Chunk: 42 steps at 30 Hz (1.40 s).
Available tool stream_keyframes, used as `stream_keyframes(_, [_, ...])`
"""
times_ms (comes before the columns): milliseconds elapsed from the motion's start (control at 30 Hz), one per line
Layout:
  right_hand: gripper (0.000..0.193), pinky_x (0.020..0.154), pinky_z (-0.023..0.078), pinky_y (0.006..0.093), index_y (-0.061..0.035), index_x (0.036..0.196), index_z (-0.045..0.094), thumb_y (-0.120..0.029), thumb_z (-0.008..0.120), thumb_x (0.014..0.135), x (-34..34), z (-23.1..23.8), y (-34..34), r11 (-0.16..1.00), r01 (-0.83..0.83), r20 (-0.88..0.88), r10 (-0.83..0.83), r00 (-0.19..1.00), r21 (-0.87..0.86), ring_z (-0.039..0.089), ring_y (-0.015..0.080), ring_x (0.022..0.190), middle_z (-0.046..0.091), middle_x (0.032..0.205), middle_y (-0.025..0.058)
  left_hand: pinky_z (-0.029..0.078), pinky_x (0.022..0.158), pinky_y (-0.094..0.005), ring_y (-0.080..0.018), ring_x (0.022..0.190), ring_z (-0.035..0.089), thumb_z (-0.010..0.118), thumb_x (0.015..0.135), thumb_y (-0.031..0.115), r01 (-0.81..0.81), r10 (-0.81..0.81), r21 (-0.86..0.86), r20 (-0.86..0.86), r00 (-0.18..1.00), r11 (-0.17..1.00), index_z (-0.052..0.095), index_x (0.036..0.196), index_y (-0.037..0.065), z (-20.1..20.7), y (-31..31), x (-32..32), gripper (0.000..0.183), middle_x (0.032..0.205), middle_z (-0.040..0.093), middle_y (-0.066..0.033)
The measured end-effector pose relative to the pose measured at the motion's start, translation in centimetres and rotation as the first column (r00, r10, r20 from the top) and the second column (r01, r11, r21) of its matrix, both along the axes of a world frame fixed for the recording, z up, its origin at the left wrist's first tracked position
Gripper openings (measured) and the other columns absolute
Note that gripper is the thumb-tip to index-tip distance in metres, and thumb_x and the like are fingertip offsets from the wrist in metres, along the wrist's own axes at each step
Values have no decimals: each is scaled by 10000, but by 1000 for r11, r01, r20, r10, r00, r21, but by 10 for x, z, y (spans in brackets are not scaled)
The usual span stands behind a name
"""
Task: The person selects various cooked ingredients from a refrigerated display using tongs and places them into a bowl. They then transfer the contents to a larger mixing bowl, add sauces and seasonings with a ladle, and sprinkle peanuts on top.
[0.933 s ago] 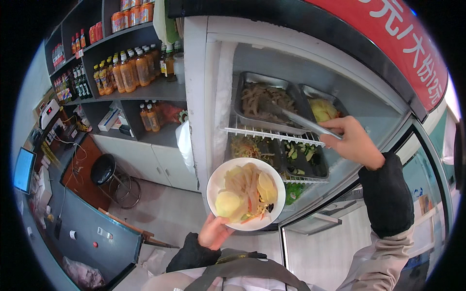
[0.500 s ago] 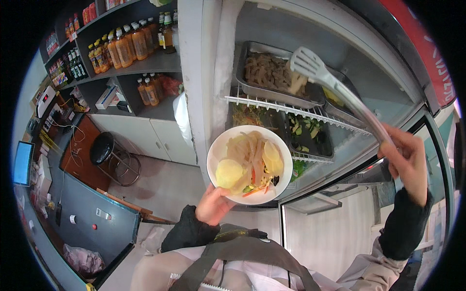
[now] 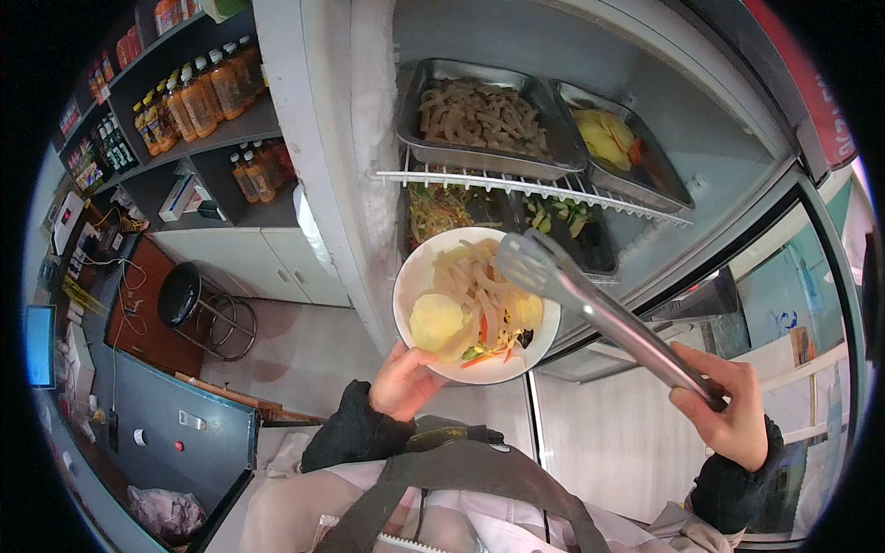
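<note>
My left hand point(image 3: 401, 382) holds a white bowl point(image 3: 489, 371) by its near left edge, thumb over the rim. In the bowl lie pale translucent strips point(image 3: 475, 286), round yellow slices point(image 3: 436, 318) and some shredded carrot and greens. My right hand point(image 3: 733, 415) is closed around the handle end of metal tongs point(image 3: 613, 318). The slotted head of the tongs is over the bowl's right side, near the strips; whether it touches them I cannot tell. Beyond the bowl, a metal tray point(image 3: 502, 164) of similar strips stands in an open fridge.
Right of that tray is another metal tray point(image 3: 659, 189) with yellow slices. Both rest on a white wire shelf point(image 3: 535, 191), above trays of shredded and green vegetables. The fridge's glass door point(image 3: 774, 267) stands at right. Bottle shelves point(image 3: 221, 129) and a black stool point(image 3: 189, 293) are at left.
The tongs have come down and toward me, from above the strip tray to the bowl. My right hand has lowered with them. The view has shifted, while my left hand keeps holding the bowl.
</note>
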State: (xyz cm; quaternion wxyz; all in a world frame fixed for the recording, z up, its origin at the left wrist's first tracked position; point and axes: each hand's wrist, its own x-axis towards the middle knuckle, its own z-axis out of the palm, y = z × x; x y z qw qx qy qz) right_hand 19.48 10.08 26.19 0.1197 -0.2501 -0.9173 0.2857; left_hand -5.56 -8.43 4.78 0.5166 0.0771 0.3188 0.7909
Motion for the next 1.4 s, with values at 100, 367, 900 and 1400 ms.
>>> stream_keyframes(100, [371,568,455,253,59,1083,600,-61,683,742,8,-3,1,1000,27,24,-27,999,-10,547,141,570,620,710,168,402,986,-401,-248,1199,457,486,799,58,21,-23,77,21,1000,997,285,1367,82,-6,6,-1,603,1326,431,-95])
stream_keyframes(367, [359,565,446,251,42,1096,608,-68,679,761,20,25,11,995,92,-65,-90,994,30,531,84,634,642,768,98,436,963,-386,-258,1174,491,490,791,53,13,-11,75,-29,1000,997,296,1356,42,0,14,-1,598,1304,456,-118])
stream_keyframes(900, [359,707,486,377,2,1016,658,-240,652,750,-94,21,172,874,341,-109,-324,940,347,644,340,749,644,772,214,434,973,-406,-263,1163,497,473,785,34,53,-54,42,18,998,998,312,1344,45,-5,22,-5,583,1302,451,-120])
stream_keyframes(1400, [366,362,273,190,39,1178,564,-102,592,841,-25,34,138,959,276,-337,-281,898,-64,390,28,419,586,677,28,432,972,-404,-262,1176,488,463,811,4,84,-89,105,43,995,991,313,1355,69,-12,32,-6,568,1309,453,-106])
